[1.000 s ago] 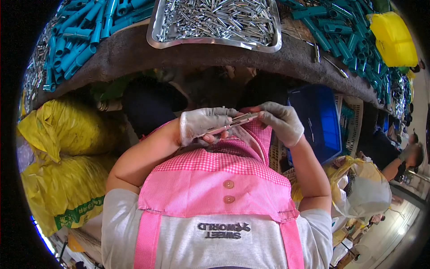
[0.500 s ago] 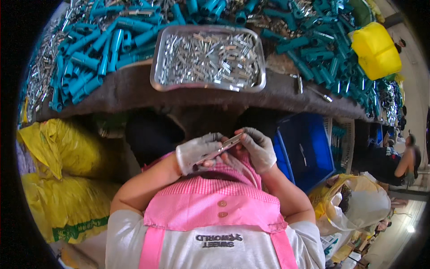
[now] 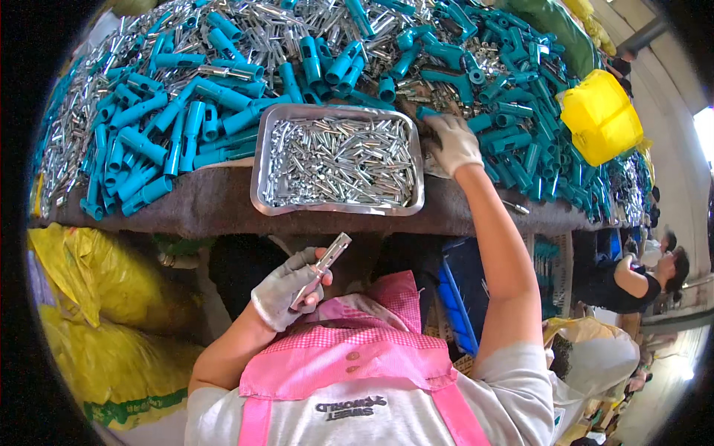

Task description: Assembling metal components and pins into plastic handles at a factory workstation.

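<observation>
My left hand [image 3: 282, 296], in a pale glove, is closed around a slim silver metal tube with slots or holes [image 3: 333, 253]. It holds the tube tilted above my lap, with the upper end sticking out past the fingers. On the table, my gloved right hand [image 3: 452, 145] reaches out just right of a shallow metal tray [image 3: 260, 182] full of small silver pins or rods [image 3: 342, 160]. Its fingers are stretched out over the edge of the pile beside teal tubular parts [image 3: 509, 119]. What lies under the fingertips is hidden.
Teal plastic tubes [image 3: 193, 137] and loose silver pieces [image 3: 268, 33] heap across the table. A yellow container [image 3: 601, 117] stands at the right. Below are a blue crate [image 3: 457, 305], yellow sacks [image 3: 119, 357] and an open bag [image 3: 595, 357]. Another person [image 3: 632, 279] sits far right.
My right hand has let go of the metal tube and moved forward and right to the table pile. My left hand keeps the tube, now tilted more upright. The view has shifted toward the table.
</observation>
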Demonstrator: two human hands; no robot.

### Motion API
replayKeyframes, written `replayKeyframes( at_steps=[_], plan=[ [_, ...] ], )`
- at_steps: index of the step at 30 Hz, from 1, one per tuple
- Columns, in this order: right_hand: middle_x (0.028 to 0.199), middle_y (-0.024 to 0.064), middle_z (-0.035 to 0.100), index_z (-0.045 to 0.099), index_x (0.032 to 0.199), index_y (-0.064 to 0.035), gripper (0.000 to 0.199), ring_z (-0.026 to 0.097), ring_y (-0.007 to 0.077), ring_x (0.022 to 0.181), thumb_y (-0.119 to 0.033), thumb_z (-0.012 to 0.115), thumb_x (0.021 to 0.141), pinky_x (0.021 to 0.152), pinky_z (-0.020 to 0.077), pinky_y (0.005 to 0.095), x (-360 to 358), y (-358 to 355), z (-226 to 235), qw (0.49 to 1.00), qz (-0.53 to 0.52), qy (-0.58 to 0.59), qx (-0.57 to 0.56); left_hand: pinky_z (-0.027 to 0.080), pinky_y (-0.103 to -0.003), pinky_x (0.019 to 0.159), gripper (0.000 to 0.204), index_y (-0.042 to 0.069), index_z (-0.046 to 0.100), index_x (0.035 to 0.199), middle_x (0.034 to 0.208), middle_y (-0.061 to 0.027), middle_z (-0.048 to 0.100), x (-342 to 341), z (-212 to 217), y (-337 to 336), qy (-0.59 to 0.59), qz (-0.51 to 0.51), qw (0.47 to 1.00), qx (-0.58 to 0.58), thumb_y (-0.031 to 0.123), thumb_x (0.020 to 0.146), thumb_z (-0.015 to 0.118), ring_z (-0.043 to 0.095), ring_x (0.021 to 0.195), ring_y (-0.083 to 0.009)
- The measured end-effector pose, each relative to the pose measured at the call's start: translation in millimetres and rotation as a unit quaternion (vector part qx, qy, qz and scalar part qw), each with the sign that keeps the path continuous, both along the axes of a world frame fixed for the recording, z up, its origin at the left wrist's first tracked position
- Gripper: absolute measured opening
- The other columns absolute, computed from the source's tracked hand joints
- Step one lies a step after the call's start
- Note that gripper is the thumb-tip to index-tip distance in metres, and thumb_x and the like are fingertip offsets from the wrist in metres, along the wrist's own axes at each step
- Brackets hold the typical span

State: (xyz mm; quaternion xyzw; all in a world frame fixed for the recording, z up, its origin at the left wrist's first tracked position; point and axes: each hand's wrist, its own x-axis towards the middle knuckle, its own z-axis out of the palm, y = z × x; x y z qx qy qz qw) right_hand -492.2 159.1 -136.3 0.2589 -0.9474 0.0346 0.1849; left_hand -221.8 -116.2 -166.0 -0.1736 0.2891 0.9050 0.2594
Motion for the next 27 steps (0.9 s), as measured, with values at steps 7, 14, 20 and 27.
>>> replayKeyframes(
  at_steps=[7, 14, 20, 27],
  plan=[
    [0.091, 0.0083, 0.062, 0.056, 0.11, -0.0044, 0.025, 0.058, 0.015, 0.084, -0.018, 0.057, 0.089, 0.079, 0.0459, 0.0278, -19, 14, 16, 0.942, -0.02, -0.051, -0.332, 0.028, -0.017, 0.04, 0.031, 0.01, 0.048, 0.119, 0.086, -0.0088, 0.057, -7, 13, -3, 0.036, 0.019, 0.998, -0.045, 0.019, 0.09, 0.055, 0.044, 0.052, -0.0068],
    [0.095, 0.0111, 0.056, 0.062, 0.107, -0.0069, 0.031, 0.057, 0.0261, 0.088, 0.002, 0.062, 0.077, 0.075, 0.0466, 0.0327, 101, -25, 62, 0.919, 0.274, -0.248, -0.14, 0.021, -0.017, 0.037, 0.029, 0.008, 0.046, 0.119, 0.082, -0.0058, 0.056, -24, 22, 5, 0.015, -0.025, 0.998, -0.054, 0.018, 0.091, 0.05, 0.039, 0.049, -0.0054],
    [0.096, 0.0118, 0.057, 0.062, 0.113, -0.0131, 0.036, 0.056, 0.0298, 0.09, -0.006, 0.065, 0.078, 0.08, 0.0456, 0.0365, 132, -29, 61, 0.902, 0.298, -0.306, -0.056, 0.023, -0.017, 0.038, 0.026, 0.008, 0.05, 0.115, 0.08, -0.0038, 0.056, -18, 26, 14, 0.036, -0.093, 0.991, -0.088, 0.016, 0.091, 0.051, 0.04, 0.049, -0.0036],
    [0.091, 0.0127, 0.053, 0.058, 0.118, -0.0149, 0.036, 0.056, 0.0315, 0.084, -0.013, 0.061, 0.083, 0.075, 0.046, 0.0388, 143, -25, 51, 0.867, 0.337, -0.368, -0.016, 0.032, -0.017, 0.044, 0.024, 0.004, 0.056, 0.11, 0.079, -0.0025, 0.063, -9, 18, 7, 0.093, -0.137, 0.961, -0.22, 0.012, 0.087, 0.059, 0.044, 0.052, -0.0022]
  ],
)
